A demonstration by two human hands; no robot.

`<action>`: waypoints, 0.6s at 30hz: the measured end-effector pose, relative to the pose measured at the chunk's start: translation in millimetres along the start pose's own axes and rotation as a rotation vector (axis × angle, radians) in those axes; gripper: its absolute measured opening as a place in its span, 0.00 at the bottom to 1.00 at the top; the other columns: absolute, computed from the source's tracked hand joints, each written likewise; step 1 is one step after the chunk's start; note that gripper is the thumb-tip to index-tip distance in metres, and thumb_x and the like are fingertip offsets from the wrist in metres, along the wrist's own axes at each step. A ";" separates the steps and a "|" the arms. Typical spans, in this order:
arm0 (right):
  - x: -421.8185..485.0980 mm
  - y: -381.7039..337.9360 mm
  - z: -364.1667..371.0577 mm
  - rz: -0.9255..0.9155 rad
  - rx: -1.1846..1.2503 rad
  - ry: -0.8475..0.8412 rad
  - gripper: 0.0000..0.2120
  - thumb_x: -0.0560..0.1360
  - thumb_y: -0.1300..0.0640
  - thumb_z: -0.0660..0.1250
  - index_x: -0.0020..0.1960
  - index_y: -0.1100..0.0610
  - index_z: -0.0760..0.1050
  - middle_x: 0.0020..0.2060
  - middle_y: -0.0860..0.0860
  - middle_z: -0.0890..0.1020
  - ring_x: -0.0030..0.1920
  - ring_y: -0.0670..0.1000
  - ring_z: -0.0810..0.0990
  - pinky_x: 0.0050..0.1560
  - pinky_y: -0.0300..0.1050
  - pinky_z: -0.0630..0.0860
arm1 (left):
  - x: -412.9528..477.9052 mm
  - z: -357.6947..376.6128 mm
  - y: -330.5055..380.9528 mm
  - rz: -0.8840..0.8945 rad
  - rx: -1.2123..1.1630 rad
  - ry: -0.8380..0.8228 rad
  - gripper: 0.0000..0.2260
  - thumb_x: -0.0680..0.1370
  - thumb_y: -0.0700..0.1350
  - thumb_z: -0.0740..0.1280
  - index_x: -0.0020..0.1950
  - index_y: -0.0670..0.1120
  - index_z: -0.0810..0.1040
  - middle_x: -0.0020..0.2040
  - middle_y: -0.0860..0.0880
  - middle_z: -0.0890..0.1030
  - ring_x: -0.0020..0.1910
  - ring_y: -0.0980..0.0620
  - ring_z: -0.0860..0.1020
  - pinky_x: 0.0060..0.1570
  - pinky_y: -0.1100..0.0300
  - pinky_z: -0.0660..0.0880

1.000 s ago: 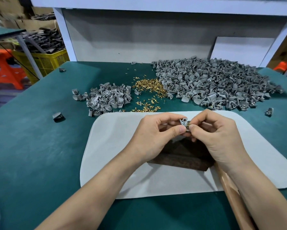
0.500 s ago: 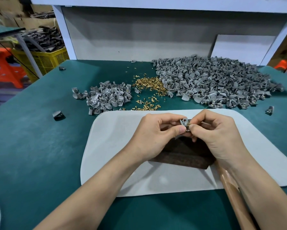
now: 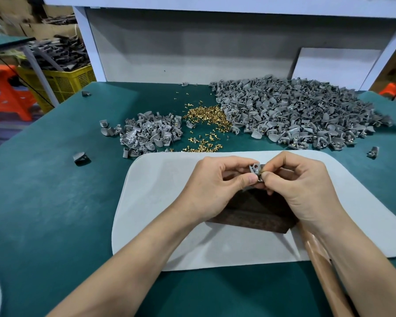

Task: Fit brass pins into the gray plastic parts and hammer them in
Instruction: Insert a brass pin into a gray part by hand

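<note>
L hand (image 3: 215, 186) pinches 1 gray part (image 3: 254, 168), R hand (image 3: 302, 188) pinches 1 brass pin (image 3: 261, 173); sm pile (image 3: 151, 133) 11 o'clock, big pile (image 3: 295, 113) 1 o'clock.

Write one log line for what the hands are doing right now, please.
step: fitting pin | left hand: holds gray part | right hand: pinches brass pin against part | dark block: below hands

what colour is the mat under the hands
Pale grey-white mat, plain, seen in the head view.
</note>
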State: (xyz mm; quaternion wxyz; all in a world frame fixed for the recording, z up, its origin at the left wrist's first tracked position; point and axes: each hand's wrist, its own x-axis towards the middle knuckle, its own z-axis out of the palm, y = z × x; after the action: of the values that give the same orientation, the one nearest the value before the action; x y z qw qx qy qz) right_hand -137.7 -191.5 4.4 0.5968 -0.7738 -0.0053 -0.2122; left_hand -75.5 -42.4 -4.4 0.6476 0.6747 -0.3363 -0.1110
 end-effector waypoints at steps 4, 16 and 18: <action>-0.4 0.2 -0.2 -0.015 -0.025 0.001 0.16 0.69 0.72 0.69 0.31 0.53 0.77 0.24 0.48 0.78 0.26 0.43 0.76 0.33 0.33 0.75 | 0.3 -0.5 -0.7 -0.003 0.008 0.002 0.12 0.74 0.35 0.70 0.52 0.51 0.80 0.39 0.56 0.81 0.43 0.60 0.80 0.55 0.60 0.77; -0.4 1.7 0.2 -0.021 -0.048 0.000 0.16 0.69 0.73 0.69 0.31 0.53 0.76 0.23 0.47 0.78 0.26 0.43 0.77 0.34 0.35 0.76 | 0.3 -0.3 -1.2 0.011 0.004 -0.008 0.12 0.74 0.35 0.70 0.53 0.49 0.80 0.41 0.54 0.81 0.43 0.60 0.79 0.53 0.63 0.77; -0.4 1.8 0.3 -0.010 -0.046 -0.010 0.16 0.69 0.72 0.69 0.32 0.52 0.77 0.24 0.48 0.79 0.27 0.44 0.78 0.35 0.38 0.76 | 0.3 -0.9 -1.6 0.015 0.010 -0.012 0.12 0.74 0.35 0.70 0.53 0.48 0.80 0.41 0.54 0.81 0.43 0.60 0.80 0.54 0.63 0.77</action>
State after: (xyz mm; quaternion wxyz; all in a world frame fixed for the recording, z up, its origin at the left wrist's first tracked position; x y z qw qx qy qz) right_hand -137.5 -191.7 2.5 0.5779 -0.7882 -0.0072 -0.2114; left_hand -74.2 -41.9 -5.7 0.6431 0.6747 -0.3456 -0.1084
